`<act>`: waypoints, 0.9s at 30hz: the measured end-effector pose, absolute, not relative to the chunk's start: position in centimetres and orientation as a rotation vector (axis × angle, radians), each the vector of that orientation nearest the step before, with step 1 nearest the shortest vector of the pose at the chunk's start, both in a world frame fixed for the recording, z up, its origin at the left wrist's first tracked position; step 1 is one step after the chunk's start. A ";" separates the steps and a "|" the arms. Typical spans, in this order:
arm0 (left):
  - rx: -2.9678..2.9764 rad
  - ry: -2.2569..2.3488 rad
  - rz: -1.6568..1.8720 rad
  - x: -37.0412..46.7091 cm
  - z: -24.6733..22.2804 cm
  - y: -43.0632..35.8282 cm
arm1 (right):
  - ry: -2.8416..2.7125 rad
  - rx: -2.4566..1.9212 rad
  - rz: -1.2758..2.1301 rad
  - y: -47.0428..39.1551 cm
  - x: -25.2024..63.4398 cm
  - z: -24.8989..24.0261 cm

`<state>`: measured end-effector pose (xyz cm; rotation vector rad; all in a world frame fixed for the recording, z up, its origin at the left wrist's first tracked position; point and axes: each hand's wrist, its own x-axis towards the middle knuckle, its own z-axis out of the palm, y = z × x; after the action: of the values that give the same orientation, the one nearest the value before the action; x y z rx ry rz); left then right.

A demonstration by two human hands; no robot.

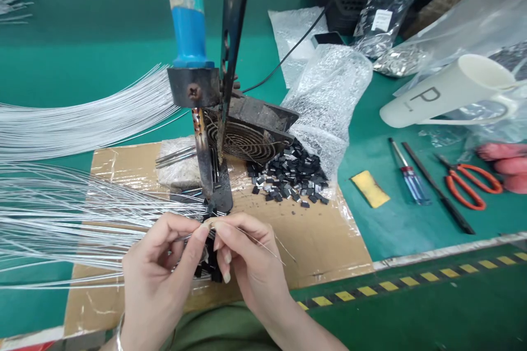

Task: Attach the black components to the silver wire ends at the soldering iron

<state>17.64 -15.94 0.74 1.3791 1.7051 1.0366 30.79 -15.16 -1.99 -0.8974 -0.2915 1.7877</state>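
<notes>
Thin wire (pixel 263 245) pinched at both grips, left hand (pixel 158 279) and right hand (pixel 251 263), kept just below soldering iron (pixel 203 159); black parts (pixel 288 173) heaped near on worktop (pixel 391 219).

At the right of the frame lie orange-handled scissors (pixel 471 184), a blue-handled screwdriver (pixel 407 173) and a yellow sponge (pixel 369 188); 1 white mug (pixel 447 93) lies tipped at upper right.

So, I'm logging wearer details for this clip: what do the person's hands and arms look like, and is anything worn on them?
Both the left hand and right hand are bare, without gloves or sleeves. Fingernails are longish and unpainted. A thin silvery bracelet circles the left wrist.
</notes>
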 end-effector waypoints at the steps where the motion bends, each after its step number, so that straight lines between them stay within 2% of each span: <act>1: 1.385 1.702 1.025 17.7 0.9 -15.8 | -0.295 -0.897 1.789 -15.1 30.8 -2.0; 14: 1.318 1.697 1.112 17.7 1.4 -15.6 | -0.455 -0.975 1.736 -15.1 31.4 -2.5; 27: 1.429 1.773 1.020 17.0 0.3 -16.7 | -0.402 -0.946 1.803 -15.3 31.7 -2.4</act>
<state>17.04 -16.70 0.28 1.4290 1.7728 1.0198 31.66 -15.31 -2.36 -0.9460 -0.4023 1.8026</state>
